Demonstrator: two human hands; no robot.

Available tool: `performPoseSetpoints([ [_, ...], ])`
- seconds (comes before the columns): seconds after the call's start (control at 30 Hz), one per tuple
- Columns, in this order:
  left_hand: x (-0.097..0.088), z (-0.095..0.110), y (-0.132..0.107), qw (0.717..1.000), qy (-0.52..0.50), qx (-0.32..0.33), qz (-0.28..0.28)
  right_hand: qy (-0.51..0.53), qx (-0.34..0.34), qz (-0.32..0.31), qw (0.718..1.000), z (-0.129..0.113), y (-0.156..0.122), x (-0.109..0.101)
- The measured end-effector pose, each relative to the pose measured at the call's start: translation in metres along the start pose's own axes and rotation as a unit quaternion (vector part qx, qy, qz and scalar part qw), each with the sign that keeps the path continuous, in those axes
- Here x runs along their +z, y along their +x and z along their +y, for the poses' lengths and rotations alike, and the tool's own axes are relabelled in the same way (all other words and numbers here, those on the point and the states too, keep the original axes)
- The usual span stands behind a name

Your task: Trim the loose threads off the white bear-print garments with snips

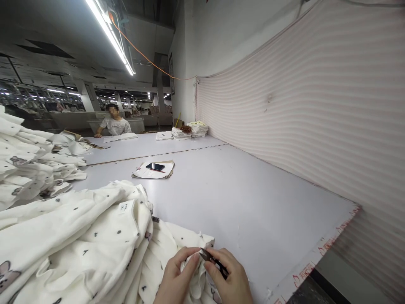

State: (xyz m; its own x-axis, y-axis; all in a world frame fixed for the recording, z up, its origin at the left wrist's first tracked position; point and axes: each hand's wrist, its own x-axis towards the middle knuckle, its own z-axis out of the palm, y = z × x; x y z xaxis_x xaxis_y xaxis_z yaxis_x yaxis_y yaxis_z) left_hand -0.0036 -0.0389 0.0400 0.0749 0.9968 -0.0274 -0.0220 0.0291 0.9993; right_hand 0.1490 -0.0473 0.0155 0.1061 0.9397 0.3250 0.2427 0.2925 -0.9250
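Note:
My left hand [179,274] pinches the edge of a white printed garment [164,247] at the near side of the table. Closed around a pair of dark thread snips [217,266], my right hand [232,276] sits just beside it. The tips of the snips point left and meet the cloth at my left fingertips. Folds of the garment hang below and between both hands. To the left, a heap of the same white fabric with dark marks [95,240] carries a small size label [126,207] reading 2XL.
A pale table [253,207] runs along a wall hung with striped cloth [300,101]. Paper pieces [139,171] lie under a phone [155,166]. More white fabric [28,164] is piled at far left. Fabric stacks [198,129] and a seated person [115,122] are at the far end.

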Motion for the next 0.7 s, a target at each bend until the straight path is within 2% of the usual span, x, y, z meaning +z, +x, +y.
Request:
performPoseSetpoints([
  [0.13, 0.000, 0.008, -0.007, 0.998, -0.043, -0.035, -0.022, 0.050, 0.055, -0.017, 0.997, 0.002, 0.000, -0.005],
  [0.2, 0.001, 0.016, -0.012, 0.992, -0.089, -0.075, -0.047, 0.090, 0.096, -0.010, 0.991, 0.005, 0.001, -0.009],
  [0.27, 0.006, 0.026, -0.017, 0.989, -0.094, -0.094, -0.060, 0.122, 0.118, -0.003, 0.985, 0.008, 0.003, -0.012],
  [0.3, 0.011, 0.029, -0.020, 0.993, -0.065, -0.077, -0.057, 0.137, 0.124, -0.010, 0.983, 0.010, 0.005, -0.012],
  [0.37, 0.025, 0.031, -0.024, 0.999, 0.038, 0.007, -0.027, 0.157, 0.133, -0.039, 0.978, 0.014, 0.012, -0.010],
  [0.43, 0.042, 0.024, -0.030, 0.985, 0.138, 0.106, -0.006, 0.162, 0.146, -0.044, 0.975, 0.020, 0.025, -0.008],
  [0.5, 0.054, 0.007, -0.041, 0.956, 0.229, 0.183, -0.012, 0.142, 0.157, 0.005, 0.977, 0.030, 0.044, -0.009],
  [0.57, 0.057, -0.014, -0.062, 0.908, 0.339, 0.245, -0.013, 0.108, 0.168, 0.060, 0.978, 0.040, 0.068, -0.016],
  [0.63, 0.047, -0.033, -0.094, 0.843, 0.461, 0.275, 0.025, 0.065, 0.169, 0.088, 0.979, 0.045, 0.088, -0.025],
  [0.7, 0.024, -0.047, -0.136, 0.778, 0.567, 0.254, 0.098, 0.029, 0.153, 0.083, 0.984, 0.043, 0.094, -0.032],
])
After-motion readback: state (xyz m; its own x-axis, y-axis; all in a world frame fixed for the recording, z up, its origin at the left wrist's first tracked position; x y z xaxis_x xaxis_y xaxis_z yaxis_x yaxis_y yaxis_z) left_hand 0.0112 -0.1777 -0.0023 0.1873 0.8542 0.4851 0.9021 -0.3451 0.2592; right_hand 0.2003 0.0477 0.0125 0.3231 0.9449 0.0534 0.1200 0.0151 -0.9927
